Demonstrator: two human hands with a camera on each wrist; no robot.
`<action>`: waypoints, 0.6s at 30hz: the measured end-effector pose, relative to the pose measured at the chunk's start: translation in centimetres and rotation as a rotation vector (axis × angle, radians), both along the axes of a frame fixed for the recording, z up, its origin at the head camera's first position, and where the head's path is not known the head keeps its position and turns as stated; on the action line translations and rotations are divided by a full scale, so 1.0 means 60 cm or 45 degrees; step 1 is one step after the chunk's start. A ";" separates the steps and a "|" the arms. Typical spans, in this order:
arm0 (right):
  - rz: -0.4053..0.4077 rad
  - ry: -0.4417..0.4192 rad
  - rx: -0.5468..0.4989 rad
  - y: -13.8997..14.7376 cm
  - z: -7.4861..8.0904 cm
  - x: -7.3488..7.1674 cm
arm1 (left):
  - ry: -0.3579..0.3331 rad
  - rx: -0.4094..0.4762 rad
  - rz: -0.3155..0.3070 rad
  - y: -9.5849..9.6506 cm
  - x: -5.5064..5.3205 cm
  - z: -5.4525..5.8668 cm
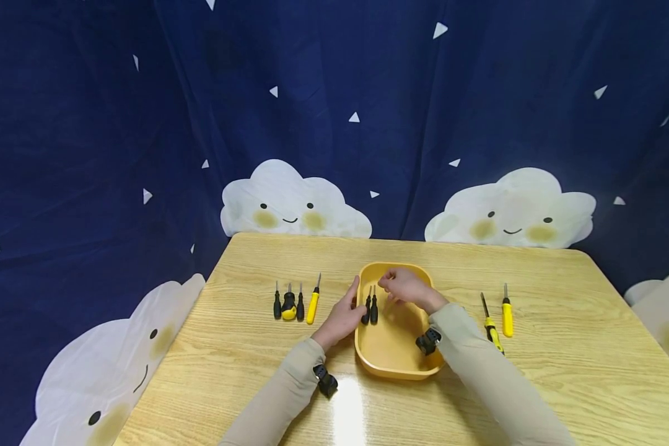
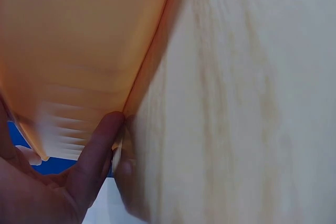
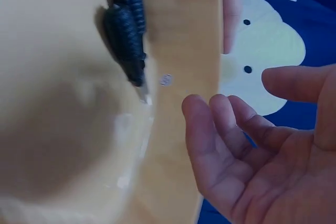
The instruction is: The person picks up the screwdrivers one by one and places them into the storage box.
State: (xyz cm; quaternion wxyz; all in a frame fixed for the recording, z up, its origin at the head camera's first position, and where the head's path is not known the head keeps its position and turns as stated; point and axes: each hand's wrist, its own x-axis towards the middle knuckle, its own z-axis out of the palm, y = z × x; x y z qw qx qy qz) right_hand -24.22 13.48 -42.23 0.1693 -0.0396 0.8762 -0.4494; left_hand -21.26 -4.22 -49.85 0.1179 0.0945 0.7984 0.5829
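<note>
My left hand point(image 1: 341, 318) grips the left wall of a yellow-orange plastic bin point(image 1: 387, 350), its thumb over the rim. In the left wrist view its fingers lie against the outside of the wall. Inside the bin, along that wall, two small black-handled screwdrivers point(image 1: 374, 311) lie side by side, shafts pointing away from me. My right hand point(image 1: 406, 287) hovers over the far part of the bin, holding nothing. The right wrist view shows its fingers loosely bent and the thumb apart, beside the black screwdriver handles point(image 3: 126, 35).
Left of the bin, a row on the wooden table point(image 1: 245, 371) has two slim black screwdrivers point(image 1: 277, 305), a stubby black-and-yellow screwdriver point(image 1: 288, 306) and a yellow-handled one point(image 1: 313, 306). To the right lie two more yellow-and-black screwdrivers point(image 1: 507, 317). A dark blue curtain point(image 1: 334, 93) hangs behind.
</note>
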 end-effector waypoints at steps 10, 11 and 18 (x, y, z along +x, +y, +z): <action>0.144 0.286 0.360 0.015 0.059 0.011 | 0.006 0.004 0.000 0.000 -0.001 -0.002; 0.151 0.320 0.387 0.018 0.062 0.013 | 0.011 -0.001 0.002 0.000 -0.001 -0.002; 0.159 0.431 0.469 0.044 0.074 0.015 | 0.031 -0.007 -0.004 -0.001 0.000 -0.003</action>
